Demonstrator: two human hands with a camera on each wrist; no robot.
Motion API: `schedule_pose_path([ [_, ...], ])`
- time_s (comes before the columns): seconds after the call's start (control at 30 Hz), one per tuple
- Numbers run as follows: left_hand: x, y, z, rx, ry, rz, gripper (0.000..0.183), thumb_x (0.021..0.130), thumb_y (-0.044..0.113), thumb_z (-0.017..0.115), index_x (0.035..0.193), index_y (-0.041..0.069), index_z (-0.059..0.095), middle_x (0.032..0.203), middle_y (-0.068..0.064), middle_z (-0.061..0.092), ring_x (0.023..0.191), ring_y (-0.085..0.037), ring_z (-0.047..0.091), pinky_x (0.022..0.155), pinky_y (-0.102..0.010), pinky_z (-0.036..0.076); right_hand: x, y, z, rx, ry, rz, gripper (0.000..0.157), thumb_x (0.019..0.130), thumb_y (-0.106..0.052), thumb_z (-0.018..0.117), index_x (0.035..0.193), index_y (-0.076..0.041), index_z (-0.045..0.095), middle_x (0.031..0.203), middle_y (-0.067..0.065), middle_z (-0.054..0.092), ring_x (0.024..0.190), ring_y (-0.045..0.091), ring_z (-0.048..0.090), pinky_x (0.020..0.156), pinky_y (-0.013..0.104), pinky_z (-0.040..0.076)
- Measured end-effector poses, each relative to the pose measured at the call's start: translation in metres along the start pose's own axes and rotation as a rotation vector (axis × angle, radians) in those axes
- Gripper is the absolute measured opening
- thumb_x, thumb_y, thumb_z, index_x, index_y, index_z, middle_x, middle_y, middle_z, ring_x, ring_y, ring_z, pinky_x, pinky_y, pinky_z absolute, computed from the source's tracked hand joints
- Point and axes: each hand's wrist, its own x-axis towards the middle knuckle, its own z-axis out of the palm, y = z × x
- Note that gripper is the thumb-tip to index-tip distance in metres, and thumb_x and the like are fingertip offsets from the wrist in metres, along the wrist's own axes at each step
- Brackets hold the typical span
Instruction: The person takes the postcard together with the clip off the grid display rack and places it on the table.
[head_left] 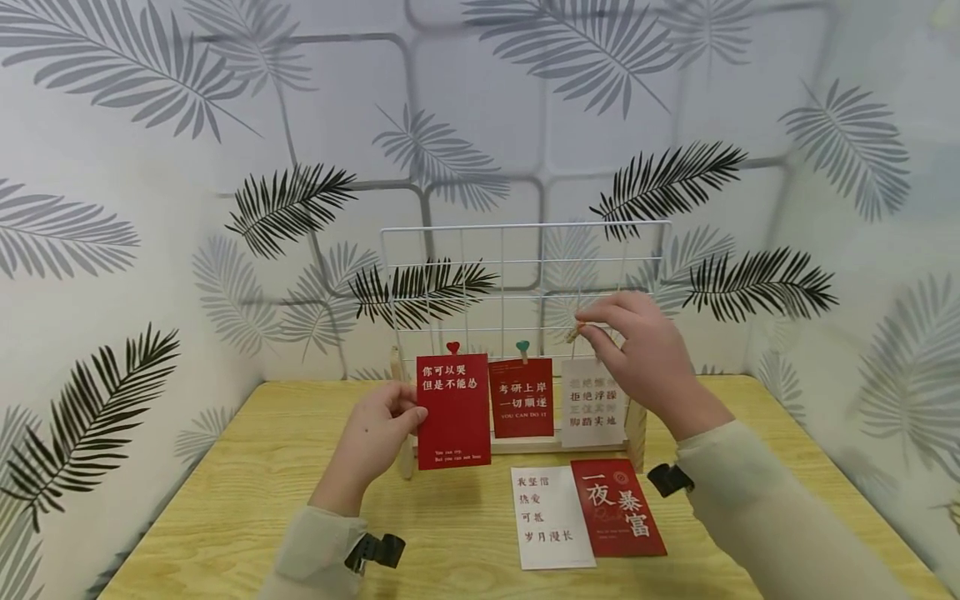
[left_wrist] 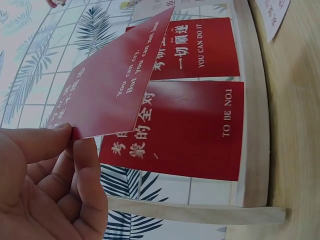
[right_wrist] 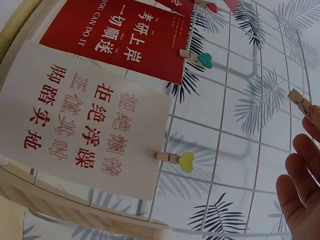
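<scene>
My left hand [head_left: 377, 435] pinches a red card [head_left: 453, 425] with white lettering at its edge, thumb on the face. The card stands out in front of a white wire grid rack [head_left: 502, 304]. Behind it, another red card [left_wrist: 205, 130] hangs on the rack; the head view hides it. A small wooden clothespin [right_wrist: 298, 100] sits between the fingertips of my right hand [head_left: 643, 358], raised before the grid. Below that hand hangs a white card [right_wrist: 80, 120] under a yellow heart clothespin [right_wrist: 185, 161]. Beside it a red card [head_left: 522, 408] hangs under a teal heart clothespin [head_left: 522, 346].
On the table [head_left: 247, 500] in front of the rack lie a white card [head_left: 551, 533] and a red card [head_left: 622, 529], partly overlapping. The rack stands on a wooden base with side feet [head_left: 636, 437]. Leaf-patterned walls [head_left: 300, 108] close in the back and sides.
</scene>
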Motion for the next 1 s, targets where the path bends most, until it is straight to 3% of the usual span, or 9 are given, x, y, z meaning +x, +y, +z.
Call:
schedule_pose_path([
  [0.33,-0.003,-0.013,0.012,-0.035,-0.114,-0.051,0.008,0.096,0.006,0.067,0.104,0.006,0.066,0.088,-0.005,0.064,0.078,-0.021,0.064,0.071,-0.037,0.056,-0.049,0.031,-0.004,0.03,-0.028,0.181,0.021,0.1,-0.021,0.066,0.115,-0.01,0.075,0.11,0.005,0.067,0.102,0.026,0.059,0.082,0.052,0.05],
  [0.57,-0.004,-0.018,0.015,-0.013,-0.216,-0.063,0.014,0.096,0.005,0.067,0.108,0.004,0.062,0.083,-0.005,0.066,0.07,-0.022,0.065,0.059,-0.036,0.051,-0.077,0.055,-0.006,0.046,-0.014,0.244,0.021,0.102,-0.02,0.063,0.115,-0.008,0.075,0.106,0.004,0.068,0.098,0.023,0.061,0.08,0.05,0.051],
  [0.77,-0.005,-0.028,0.02,-0.038,-0.316,-0.069,0.013,0.097,0.004,0.065,0.109,0.002,0.06,0.082,-0.007,0.066,0.068,-0.023,0.065,0.063,-0.039,0.054,-0.096,0.071,-0.009,0.065,-0.129,0.355,0.026,0.105,-0.025,0.058,0.116,-0.009,0.075,0.109,0.008,0.068,0.102,0.028,0.061,0.079,0.05,0.051],
  [0.9,-0.005,-0.035,0.024,-0.036,-0.352,-0.089,0.014,0.097,0.004,0.065,0.109,0.003,0.06,0.081,-0.006,0.065,0.067,-0.021,0.063,0.062,-0.036,0.052,-0.11,0.085,-0.01,0.072,-0.219,0.414,0.028,0.106,-0.026,0.055,0.116,-0.008,0.075,0.113,0.012,0.069,0.102,0.032,0.062,0.077,0.047,0.051],
  [1.0,-0.006,-0.039,0.027,-0.042,-0.368,-0.096,0.013,0.097,0.004,0.065,0.109,0.003,0.059,0.08,-0.007,0.065,0.067,-0.021,0.063,0.061,-0.036,0.051,-0.118,0.094,-0.011,0.085,-0.296,0.463,0.033,0.107,-0.031,0.053,0.118,-0.008,0.074,0.118,0.015,0.068,0.106,0.036,0.061,0.081,0.052,0.052],
])
